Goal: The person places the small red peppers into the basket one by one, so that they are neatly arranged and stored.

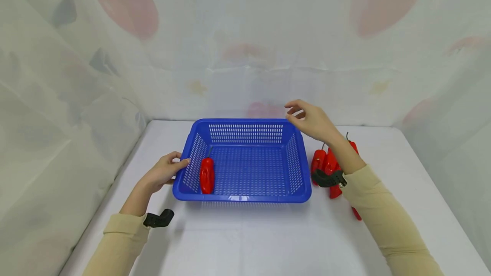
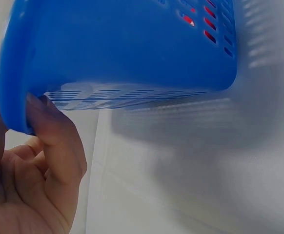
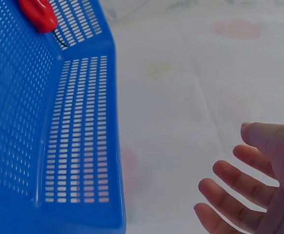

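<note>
While the blue basket [image 1: 245, 198] is occupying mid-frame in the head view, the left hand [image 1: 165, 170] is gripping its left rim and the right hand [image 1: 313, 123], relaxed and holding nothing, is hovering by its upper-right corner. Several peppers [image 1: 318, 162] are lying at frame right; inside the basket's left end, one red pepper [image 1: 207, 174] is lying lengthwise up the frame, stem pointing toward the top.

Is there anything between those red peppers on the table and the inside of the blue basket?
Yes: the right side wall of the basket stands between its inside and the red peppers lying beside it. It is open on top. The right arm crosses above the peppers, partly hiding them.
</note>
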`<state>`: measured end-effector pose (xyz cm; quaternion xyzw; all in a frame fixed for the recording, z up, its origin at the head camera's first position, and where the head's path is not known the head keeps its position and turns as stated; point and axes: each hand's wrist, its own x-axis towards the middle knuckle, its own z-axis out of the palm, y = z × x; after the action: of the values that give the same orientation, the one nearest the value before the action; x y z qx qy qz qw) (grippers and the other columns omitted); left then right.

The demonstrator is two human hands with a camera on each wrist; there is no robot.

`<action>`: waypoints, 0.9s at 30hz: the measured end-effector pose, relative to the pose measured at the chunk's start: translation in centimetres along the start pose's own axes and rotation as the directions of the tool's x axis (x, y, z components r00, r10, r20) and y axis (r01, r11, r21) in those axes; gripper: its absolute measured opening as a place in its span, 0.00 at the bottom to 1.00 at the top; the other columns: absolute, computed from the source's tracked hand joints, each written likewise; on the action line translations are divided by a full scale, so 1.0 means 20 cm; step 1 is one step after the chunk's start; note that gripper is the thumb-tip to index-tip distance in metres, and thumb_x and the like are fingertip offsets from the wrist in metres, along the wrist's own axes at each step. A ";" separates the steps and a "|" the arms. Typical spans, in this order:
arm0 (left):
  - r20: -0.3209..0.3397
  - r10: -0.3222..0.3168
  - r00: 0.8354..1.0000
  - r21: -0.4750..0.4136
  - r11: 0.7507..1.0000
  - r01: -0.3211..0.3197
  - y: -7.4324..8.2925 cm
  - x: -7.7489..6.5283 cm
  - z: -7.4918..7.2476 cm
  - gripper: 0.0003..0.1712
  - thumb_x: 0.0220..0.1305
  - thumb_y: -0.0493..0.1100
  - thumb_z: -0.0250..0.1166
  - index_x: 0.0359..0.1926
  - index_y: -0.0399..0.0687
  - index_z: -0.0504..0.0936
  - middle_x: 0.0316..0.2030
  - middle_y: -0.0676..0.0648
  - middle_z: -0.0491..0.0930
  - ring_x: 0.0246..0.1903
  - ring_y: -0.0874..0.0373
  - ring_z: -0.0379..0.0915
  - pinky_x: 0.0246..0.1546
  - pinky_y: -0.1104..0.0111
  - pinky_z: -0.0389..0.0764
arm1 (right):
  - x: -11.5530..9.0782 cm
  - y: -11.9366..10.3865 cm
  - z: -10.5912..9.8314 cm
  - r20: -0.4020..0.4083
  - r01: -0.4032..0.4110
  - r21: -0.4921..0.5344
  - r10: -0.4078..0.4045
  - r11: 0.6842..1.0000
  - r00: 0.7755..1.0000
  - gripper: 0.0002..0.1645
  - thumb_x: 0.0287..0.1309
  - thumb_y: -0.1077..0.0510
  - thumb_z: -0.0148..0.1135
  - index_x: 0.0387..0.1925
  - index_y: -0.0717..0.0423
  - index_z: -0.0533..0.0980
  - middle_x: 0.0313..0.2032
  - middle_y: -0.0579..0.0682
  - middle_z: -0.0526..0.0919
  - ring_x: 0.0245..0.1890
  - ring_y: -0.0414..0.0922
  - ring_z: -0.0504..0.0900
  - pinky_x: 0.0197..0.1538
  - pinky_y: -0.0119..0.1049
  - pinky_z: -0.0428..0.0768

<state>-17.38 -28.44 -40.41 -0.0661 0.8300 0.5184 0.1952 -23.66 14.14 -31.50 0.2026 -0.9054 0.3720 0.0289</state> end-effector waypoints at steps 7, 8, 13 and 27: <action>-0.005 0.004 1.000 0.013 1.000 -0.004 -0.01 0.00 -0.01 0.26 0.65 0.53 0.56 0.52 0.39 0.61 0.40 0.37 0.80 0.32 0.53 0.80 0.35 0.56 0.82 | -0.10 0.09 -0.04 -0.050 -0.089 -0.017 0.088 0.996 0.995 0.23 0.62 0.51 0.54 0.58 0.49 0.68 0.51 0.54 0.77 0.49 0.53 0.78 0.46 0.49 0.79; -0.007 0.003 1.000 0.013 1.000 -0.002 -0.01 0.00 -0.01 0.26 0.65 0.53 0.56 0.52 0.39 0.61 0.40 0.37 0.80 0.32 0.53 0.80 0.35 0.56 0.82 | -0.11 0.11 -0.05 -0.052 -0.094 -0.017 0.093 0.995 0.994 0.24 0.62 0.50 0.53 0.59 0.49 0.67 0.52 0.55 0.76 0.50 0.53 0.77 0.46 0.50 0.79; -0.008 0.001 1.000 0.015 1.000 -0.001 -0.01 -0.01 -0.01 0.26 0.64 0.53 0.56 0.53 0.39 0.61 0.40 0.37 0.80 0.33 0.52 0.80 0.35 0.56 0.82 | -0.21 0.18 -0.09 -0.072 -0.120 -0.018 0.119 0.993 0.990 0.27 0.63 0.46 0.52 0.61 0.48 0.65 0.54 0.56 0.75 0.52 0.56 0.75 0.45 0.52 0.79; -0.007 0.010 1.000 0.007 1.000 -0.010 -0.01 0.00 0.00 0.26 0.64 0.54 0.57 0.52 0.39 0.62 0.40 0.37 0.79 0.33 0.52 0.81 0.35 0.55 0.82 | -0.50 0.34 -0.10 -0.271 -0.134 -0.028 0.122 0.991 0.955 0.29 0.61 0.55 0.56 0.63 0.52 0.63 0.53 0.59 0.75 0.50 0.57 0.75 0.48 0.56 0.75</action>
<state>-17.24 -28.61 -40.51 -0.0632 0.8327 0.5163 0.1900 -17.28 23.40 -36.64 0.0905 -0.9127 0.3760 0.1317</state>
